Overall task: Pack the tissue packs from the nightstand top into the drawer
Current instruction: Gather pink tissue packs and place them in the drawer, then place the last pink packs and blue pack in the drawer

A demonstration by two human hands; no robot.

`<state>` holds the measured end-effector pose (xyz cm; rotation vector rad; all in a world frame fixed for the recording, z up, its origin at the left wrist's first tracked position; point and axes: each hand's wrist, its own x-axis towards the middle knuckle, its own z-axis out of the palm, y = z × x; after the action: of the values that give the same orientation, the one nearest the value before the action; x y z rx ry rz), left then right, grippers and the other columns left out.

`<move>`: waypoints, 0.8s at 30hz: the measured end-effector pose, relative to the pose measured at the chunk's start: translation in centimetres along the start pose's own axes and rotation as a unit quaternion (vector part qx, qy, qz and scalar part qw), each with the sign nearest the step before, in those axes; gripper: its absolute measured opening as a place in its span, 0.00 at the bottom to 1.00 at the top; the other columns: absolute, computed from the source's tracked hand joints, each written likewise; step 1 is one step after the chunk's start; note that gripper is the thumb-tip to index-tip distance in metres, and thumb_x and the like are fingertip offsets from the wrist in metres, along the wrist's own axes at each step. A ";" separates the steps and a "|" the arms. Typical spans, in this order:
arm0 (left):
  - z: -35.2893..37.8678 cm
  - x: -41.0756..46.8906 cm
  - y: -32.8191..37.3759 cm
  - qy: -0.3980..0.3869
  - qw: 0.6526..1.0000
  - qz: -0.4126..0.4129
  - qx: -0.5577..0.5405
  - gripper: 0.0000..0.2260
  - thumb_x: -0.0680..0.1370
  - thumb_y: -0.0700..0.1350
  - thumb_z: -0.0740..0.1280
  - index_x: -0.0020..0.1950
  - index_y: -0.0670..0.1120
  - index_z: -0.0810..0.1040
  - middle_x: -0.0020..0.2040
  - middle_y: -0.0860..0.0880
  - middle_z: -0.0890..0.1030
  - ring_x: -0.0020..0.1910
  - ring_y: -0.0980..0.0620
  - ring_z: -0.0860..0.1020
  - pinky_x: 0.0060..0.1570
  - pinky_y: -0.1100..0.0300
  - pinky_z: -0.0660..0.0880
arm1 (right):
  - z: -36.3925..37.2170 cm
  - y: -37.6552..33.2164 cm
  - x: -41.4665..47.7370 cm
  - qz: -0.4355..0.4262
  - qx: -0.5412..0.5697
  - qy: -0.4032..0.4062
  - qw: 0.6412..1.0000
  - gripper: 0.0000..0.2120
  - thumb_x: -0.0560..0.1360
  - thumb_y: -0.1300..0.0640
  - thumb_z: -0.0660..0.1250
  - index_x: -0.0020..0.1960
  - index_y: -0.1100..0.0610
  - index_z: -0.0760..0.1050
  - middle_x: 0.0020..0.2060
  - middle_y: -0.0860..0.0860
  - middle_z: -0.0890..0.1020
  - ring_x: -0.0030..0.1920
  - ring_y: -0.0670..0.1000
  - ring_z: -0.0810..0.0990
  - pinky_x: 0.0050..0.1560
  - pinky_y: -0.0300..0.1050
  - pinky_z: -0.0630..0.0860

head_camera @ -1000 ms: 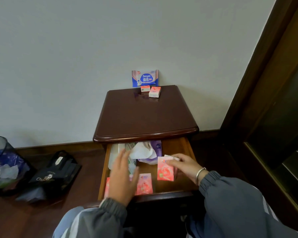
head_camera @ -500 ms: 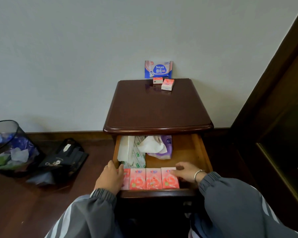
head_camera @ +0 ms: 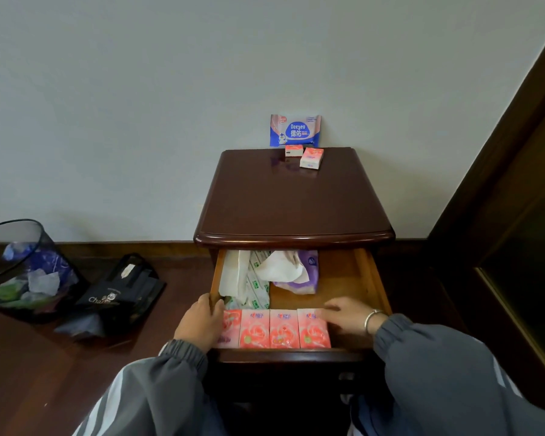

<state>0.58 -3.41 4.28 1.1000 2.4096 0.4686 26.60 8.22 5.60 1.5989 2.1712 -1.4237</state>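
Four pink rose-printed tissue packs (head_camera: 283,328) lie side by side along the front of the open wooden drawer (head_camera: 372,278). The right hand (head_camera: 348,316), fingers straight, rests on the rightmost pack. The left hand (head_camera: 199,325) curls over the leftmost, and whether it grips cannot be told. Pressing the row snug from both ends should leave room for the two small pink packs (head_camera: 311,157) at the back of the dark nightstand top (head_camera: 290,209).
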 end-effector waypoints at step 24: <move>-3.9 22.1 20.2 0.169 0.911 0.364 0.091 0.22 0.79 0.52 0.60 0.72 0.47 0.68 0.71 0.47 0.69 0.69 0.46 0.66 0.65 0.49 0.65 | -17.6 -4.5 19.5 0.006 -0.281 0.289 0.915 0.36 0.71 0.27 0.41 0.76 0.41 0.46 0.77 0.45 0.48 0.77 0.51 0.45 0.73 0.60 0.46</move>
<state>-1.76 25.83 11.50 2.1720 2.2704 0.7238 21.78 34.41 7.40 1.9182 2.5092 -0.2386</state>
